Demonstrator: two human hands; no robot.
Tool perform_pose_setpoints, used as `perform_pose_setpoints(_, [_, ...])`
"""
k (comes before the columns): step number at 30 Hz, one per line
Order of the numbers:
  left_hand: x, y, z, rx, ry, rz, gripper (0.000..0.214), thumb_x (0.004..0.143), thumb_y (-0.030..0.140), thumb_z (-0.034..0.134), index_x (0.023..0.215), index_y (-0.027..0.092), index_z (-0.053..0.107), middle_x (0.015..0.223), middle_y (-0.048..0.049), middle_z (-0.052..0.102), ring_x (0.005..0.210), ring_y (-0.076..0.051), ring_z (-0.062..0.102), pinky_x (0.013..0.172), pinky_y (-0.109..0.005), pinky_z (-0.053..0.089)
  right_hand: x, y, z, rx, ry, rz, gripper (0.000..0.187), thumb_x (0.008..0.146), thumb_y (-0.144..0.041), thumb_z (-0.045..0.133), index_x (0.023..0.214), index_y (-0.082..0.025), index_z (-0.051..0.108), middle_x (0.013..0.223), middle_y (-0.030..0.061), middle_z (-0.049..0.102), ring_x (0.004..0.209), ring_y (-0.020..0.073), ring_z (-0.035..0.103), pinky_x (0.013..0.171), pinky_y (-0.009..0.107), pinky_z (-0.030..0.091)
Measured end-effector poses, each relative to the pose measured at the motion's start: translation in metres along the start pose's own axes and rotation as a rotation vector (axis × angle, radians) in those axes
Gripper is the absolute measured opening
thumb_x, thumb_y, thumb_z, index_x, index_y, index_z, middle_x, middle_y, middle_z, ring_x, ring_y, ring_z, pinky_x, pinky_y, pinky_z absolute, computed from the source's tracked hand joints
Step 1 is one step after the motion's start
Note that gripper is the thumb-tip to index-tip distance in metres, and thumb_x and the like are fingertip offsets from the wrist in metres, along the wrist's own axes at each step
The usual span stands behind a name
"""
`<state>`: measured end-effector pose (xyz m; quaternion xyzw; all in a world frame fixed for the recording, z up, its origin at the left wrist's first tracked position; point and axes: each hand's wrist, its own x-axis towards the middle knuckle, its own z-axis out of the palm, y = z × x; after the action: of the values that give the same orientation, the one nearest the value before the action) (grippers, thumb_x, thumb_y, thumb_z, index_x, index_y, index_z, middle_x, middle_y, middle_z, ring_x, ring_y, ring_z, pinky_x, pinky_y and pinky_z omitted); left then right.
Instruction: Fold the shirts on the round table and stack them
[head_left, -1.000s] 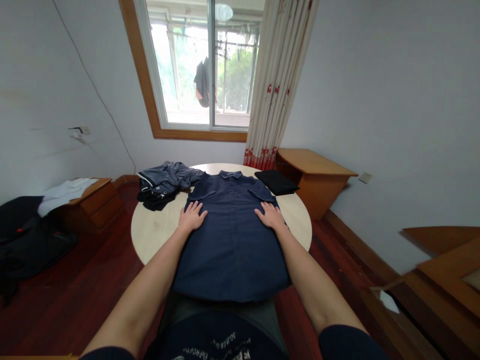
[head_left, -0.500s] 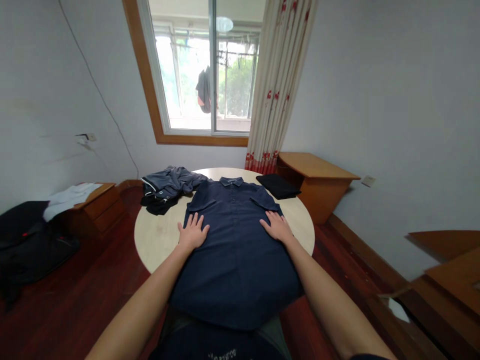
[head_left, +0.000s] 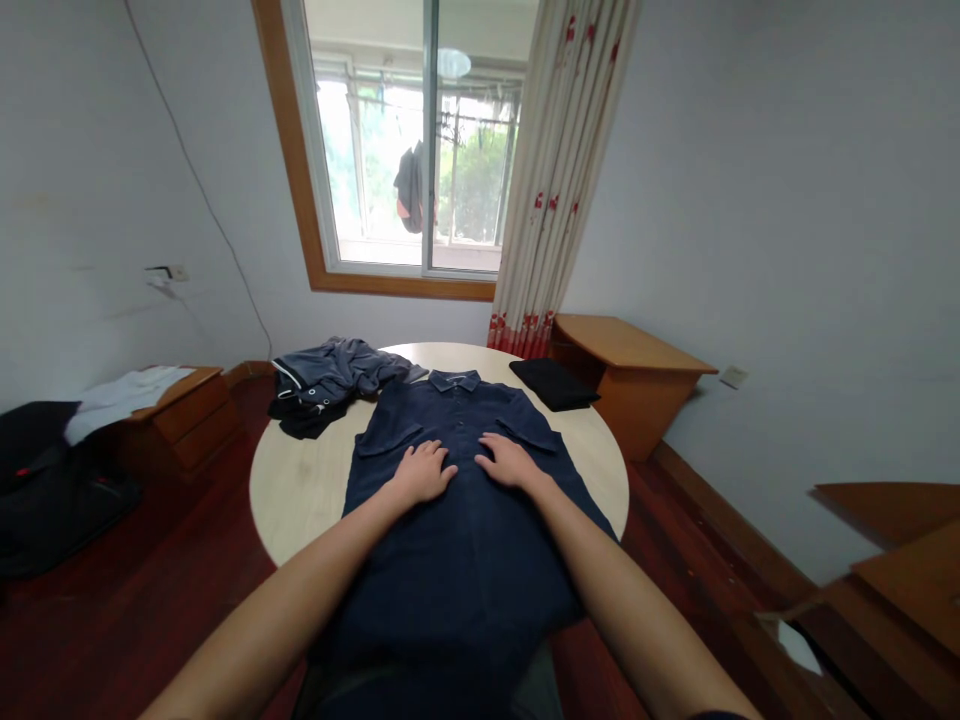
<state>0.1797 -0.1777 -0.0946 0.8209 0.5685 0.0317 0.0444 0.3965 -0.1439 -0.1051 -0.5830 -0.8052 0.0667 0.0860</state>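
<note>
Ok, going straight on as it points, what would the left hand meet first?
The left hand would likely meet the dark shirt first, its buttoned front below the collar; depth is unclear.

Daylight comes from the window [head_left: 472, 180] at top centre — panes blown out, outdoor view washed pale, hanging garment [head_left: 409, 190] behind the glass hazy. Room itself dimmer, walls [head_left: 750, 200] flat gray-blue, floor [head_left: 180, 570] dark at lower left and right. Pale table [head_left: 300, 500] brightest along its far edge. Navy shirt [head_left: 472, 560] goes near-black toward bottom centre, folds hard to read. Shadows soft. Wide-angle stretch at frame sides — wood furniture [head_left: 907, 565] at lower right skewed. Mild softness overall.
</note>
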Motion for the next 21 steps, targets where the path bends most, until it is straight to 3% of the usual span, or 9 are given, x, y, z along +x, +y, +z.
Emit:
perform_pose_setpoints(3, [0.027,-0.015,0.016,-0.039,0.016,0.000,0.058,0.102,0.053,0.027,0.150,0.027,0.046,0.162,-0.0101,0.036,0.152,-0.026,0.027,0.120,-0.053,0.024,0.017,0.005,0.017,0.048,0.003,0.009,0.058,0.101,-0.046,0.043,0.150,-0.016,0.047,0.161,0.0086,0.037,0.149,0.0241,0.033,0.120,0.037,0.028])
perform_pose_setpoints(6, [0.043,-0.048,0.020,-0.049,0.022,-0.139,0.064,0.101,0.055,0.027,0.154,0.024,0.040,0.161,-0.0123,0.037,0.147,-0.029,0.036,0.116,-0.050,0.033,0.027,0.031,0.017,0.048,0.031,0.134,0.062,0.102,-0.049,0.037,0.152,-0.013,0.042,0.159,0.0119,0.040,0.145,0.0257,0.040,0.117,0.036,0.032])
perform_pose_setpoints(10, [0.050,-0.104,0.008,0.036,0.027,-0.372,0.069,0.098,0.057,0.030,0.148,0.013,0.049,0.148,-0.0214,0.052,0.139,-0.037,0.047,0.115,-0.054,0.031,0.031,0.079,0.003,-0.021,0.099,0.377,0.063,0.102,-0.050,0.034,0.145,-0.007,0.050,0.145,0.0224,0.055,0.136,0.0332,0.049,0.114,0.043,0.033])
perform_pose_setpoints(14, [0.051,-0.145,-0.005,0.116,0.189,-0.561,0.068,0.099,0.050,0.032,0.155,0.012,0.036,0.159,-0.0212,0.037,0.148,-0.035,0.033,0.116,-0.063,0.023,0.029,0.121,-0.006,-0.072,0.311,0.650,0.068,0.101,-0.044,0.034,0.155,-0.003,0.030,0.155,0.0255,0.040,0.144,0.0367,0.036,0.115,0.054,0.027])
perform_pose_setpoints(17, [0.057,-0.140,-0.009,0.139,0.244,-0.579,0.070,0.098,0.044,0.036,0.157,0.007,0.030,0.162,-0.0221,0.029,0.149,-0.035,0.030,0.115,-0.064,0.024,0.032,0.127,-0.009,-0.066,0.354,0.744,0.071,0.098,-0.041,0.037,0.156,-0.002,0.026,0.158,0.0260,0.034,0.145,0.0388,0.033,0.115,0.058,0.026])
perform_pose_setpoints(19, [0.064,-0.120,-0.006,0.165,0.255,-0.447,0.066,0.098,0.044,0.037,0.154,0.008,0.038,0.162,-0.0199,0.031,0.148,-0.035,0.031,0.118,-0.061,0.023,0.038,0.113,-0.006,-0.089,0.336,0.635,0.066,0.099,-0.039,0.036,0.155,-0.004,0.031,0.159,0.0233,0.034,0.147,0.0354,0.030,0.118,0.056,0.021])
perform_pose_setpoints(21, [0.073,-0.095,0.002,0.146,0.232,-0.247,0.061,0.099,0.046,0.036,0.150,0.014,0.046,0.163,-0.0136,0.031,0.149,-0.032,0.029,0.121,-0.057,0.020,0.047,0.090,0.000,-0.104,0.282,0.421,0.062,0.100,-0.038,0.034,0.154,-0.008,0.035,0.161,0.0179,0.034,0.150,0.0292,0.025,0.121,0.051,0.015])
